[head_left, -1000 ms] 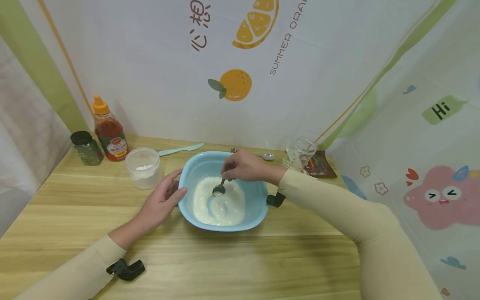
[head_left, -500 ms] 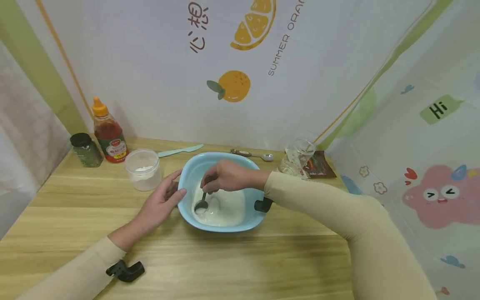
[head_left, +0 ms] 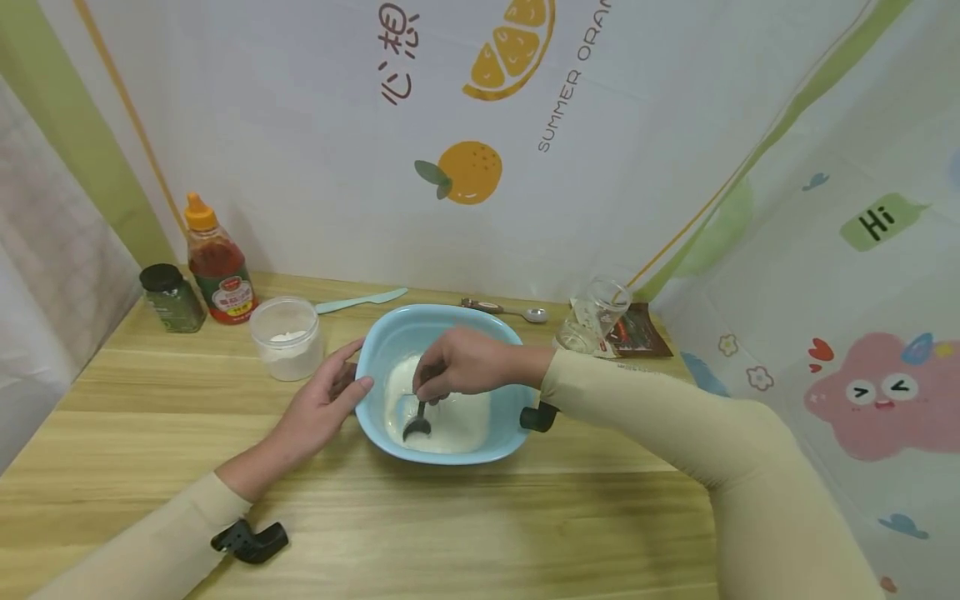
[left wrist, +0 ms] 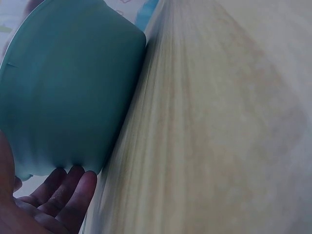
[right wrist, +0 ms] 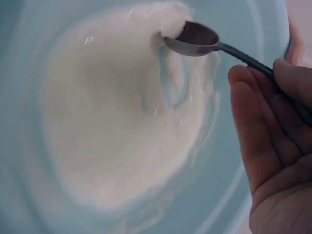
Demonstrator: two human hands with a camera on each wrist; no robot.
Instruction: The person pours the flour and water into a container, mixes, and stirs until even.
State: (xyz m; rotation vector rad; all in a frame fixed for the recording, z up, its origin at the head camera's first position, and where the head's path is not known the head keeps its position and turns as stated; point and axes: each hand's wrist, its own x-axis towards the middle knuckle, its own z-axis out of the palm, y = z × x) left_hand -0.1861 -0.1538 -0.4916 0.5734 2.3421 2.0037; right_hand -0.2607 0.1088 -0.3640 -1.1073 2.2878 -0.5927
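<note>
Yellowish wood-grain table (head_left: 465, 533) in front. Left hand (head_left: 321, 398): thumb over rim, fingers on outer wall, gripping the pale-blue, glossy, rounded-square bowl (head_left: 450, 457), mid-table. Right hand (head_left: 471, 363) pinches the handle of a small dark, round-headed, metal-looking spoon (head_left: 417, 428); its head sits in runny, shiny white batter (right wrist: 117, 107), bare blue showing in a streak beside it. Step looks like stirring; I'd say the next move needs a firm bowl and slow sweeps to the sides. Lumps: can't tell.

Further back: clear lidless plastic tub (head_left: 292, 367) with soft white powder (head_left: 288, 337), flat mint knife (head_left: 363, 301), brown-handled steel spoon (head_left: 506, 311), squeezable red sauce bottle with orange cap (head_left: 225, 271), black-lidded jar of green flakes (head_left: 174, 304), shiny brown packet (head_left: 645, 329).
</note>
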